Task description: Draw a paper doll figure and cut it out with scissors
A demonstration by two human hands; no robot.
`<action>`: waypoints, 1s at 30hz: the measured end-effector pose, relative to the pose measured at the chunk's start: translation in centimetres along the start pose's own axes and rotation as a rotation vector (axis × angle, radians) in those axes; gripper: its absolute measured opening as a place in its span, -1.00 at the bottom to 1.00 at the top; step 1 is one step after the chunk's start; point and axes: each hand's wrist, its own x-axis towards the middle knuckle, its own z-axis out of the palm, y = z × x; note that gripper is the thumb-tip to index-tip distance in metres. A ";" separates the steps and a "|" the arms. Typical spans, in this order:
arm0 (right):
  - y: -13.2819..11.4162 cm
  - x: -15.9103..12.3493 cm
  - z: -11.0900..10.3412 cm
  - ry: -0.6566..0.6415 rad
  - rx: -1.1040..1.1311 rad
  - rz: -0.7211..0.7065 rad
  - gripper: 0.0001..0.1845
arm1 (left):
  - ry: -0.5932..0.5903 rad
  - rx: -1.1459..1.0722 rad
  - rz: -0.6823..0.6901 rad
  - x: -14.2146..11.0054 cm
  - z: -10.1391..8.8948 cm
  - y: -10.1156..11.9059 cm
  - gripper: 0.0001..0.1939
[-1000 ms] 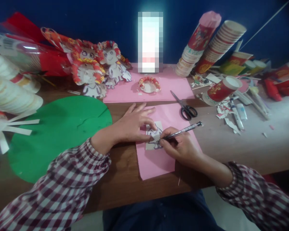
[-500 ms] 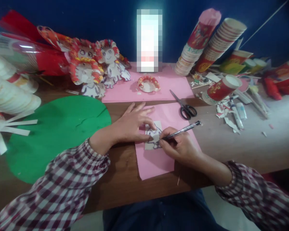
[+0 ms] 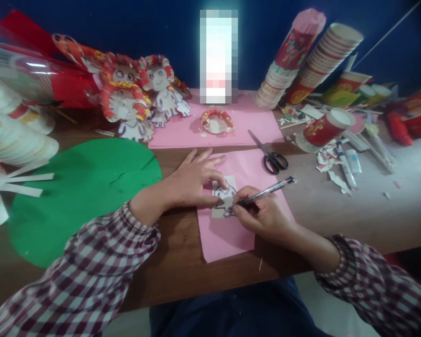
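Note:
My right hand (image 3: 263,213) is closed around a pen (image 3: 272,188), its tip down at a small white piece of paper (image 3: 218,213). Dark outlines of a little figure are drawn on that paper. With fingers spread, my left hand (image 3: 192,180) lies flat, its thumb and index finger resting on the paper. Beneath both is a pink sheet (image 3: 228,241) on the wooden table. Black-handled scissors (image 3: 274,161) lie partly open just beyond the right hand. Farther back, a red and gold ring with a white centre (image 3: 217,122) sits on another pink sheet (image 3: 182,133).
A green paper oval (image 3: 87,196) lies at left, beside stacked paper cups (image 3: 17,135). Cut-out paper figures (image 3: 159,86) stand at back left. At right are tall cup stacks (image 3: 323,61), a red cup (image 3: 324,128), paper scraps (image 3: 328,159) and a white tube (image 3: 353,161).
The view has shifted very slightly. Both hands, the pen and the paper hold almost the same places.

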 end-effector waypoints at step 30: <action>0.1 -0.2 0.1 -0.017 0.004 -0.002 -0.96 | -0.014 0.002 -0.008 0.0 -0.2 0.2 -0.63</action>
